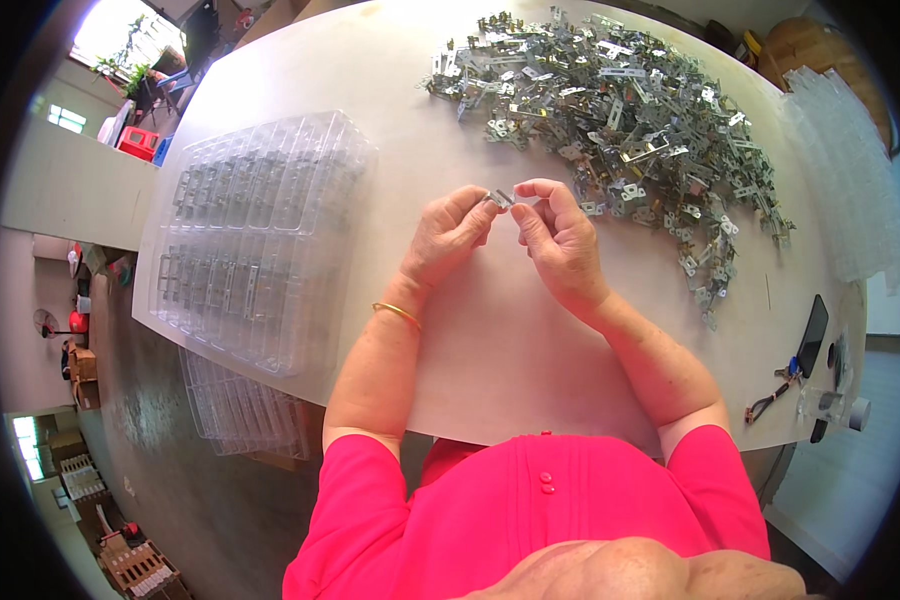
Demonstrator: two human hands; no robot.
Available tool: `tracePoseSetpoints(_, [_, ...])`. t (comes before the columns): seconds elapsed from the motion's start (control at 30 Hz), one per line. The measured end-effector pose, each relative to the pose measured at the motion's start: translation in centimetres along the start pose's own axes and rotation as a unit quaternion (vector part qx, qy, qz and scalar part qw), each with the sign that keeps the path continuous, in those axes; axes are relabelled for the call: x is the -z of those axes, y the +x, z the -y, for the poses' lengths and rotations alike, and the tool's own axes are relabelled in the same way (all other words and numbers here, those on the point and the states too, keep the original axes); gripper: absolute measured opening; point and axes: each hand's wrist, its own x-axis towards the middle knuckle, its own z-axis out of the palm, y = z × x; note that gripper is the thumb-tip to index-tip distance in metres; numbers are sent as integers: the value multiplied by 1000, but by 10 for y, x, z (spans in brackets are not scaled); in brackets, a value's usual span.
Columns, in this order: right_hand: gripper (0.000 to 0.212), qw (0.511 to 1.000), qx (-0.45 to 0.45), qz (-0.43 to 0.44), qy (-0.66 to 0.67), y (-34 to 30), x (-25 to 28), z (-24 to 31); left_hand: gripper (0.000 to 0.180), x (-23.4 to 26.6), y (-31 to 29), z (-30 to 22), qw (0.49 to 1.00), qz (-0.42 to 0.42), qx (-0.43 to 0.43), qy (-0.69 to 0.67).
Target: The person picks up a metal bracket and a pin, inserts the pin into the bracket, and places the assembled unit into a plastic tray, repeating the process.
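Observation:
Between my two hands, above the middle of the table, is a small silvery metal bracket (pixel 499 198). My left hand (pixel 452 228) pinches it between thumb and fingertips. My right hand (pixel 558 238) has thumb and forefinger curled close at the bracket's other end; the fingertips seem to touch it. Just beyond and to the right of my hands spreads a big heap of similar metal parts (pixel 610 110), some with brass-coloured bits. To my left lies a clear plastic tray (pixel 320 190), its compartments partly filled with rows of such parts.
More clear trays (pixel 235 405) stand lower, beside the table's left edge. Stacked clear plastic trays (pixel 840 170) rest at the far right. Near the right edge lie a dark phone (pixel 813 335), keys (pixel 792 370) and a roll of clear tape (pixel 822 405). The table (pixel 470 390) reaches to my body.

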Motion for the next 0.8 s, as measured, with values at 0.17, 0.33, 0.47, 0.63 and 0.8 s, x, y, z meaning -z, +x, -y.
tracePoseSetpoints(0.17, [13,1000,-23,6,9,0,-1,1,18,-1,-1,4,999,17,-18,25])
tracePoseSetpoints(0.33, [6,997,50,-14,-55,2,0,-7,17,-3,-1,6,998,8,-22,64])
tracePoseSetpoints(0.47, [5,980,145,-40,-128,6,3,-11,16,-5,-1,9,988,25,-60,141])
tracePoseSetpoints(0.63, [6,978,181,-89,-51,9,3,-8,19,-10,-4,0,993,51,-35,99])
tracePoseSetpoints(0.8, [7,992,15,-44,117,4,3,-5,28,5,1,0,990,34,48,-128])
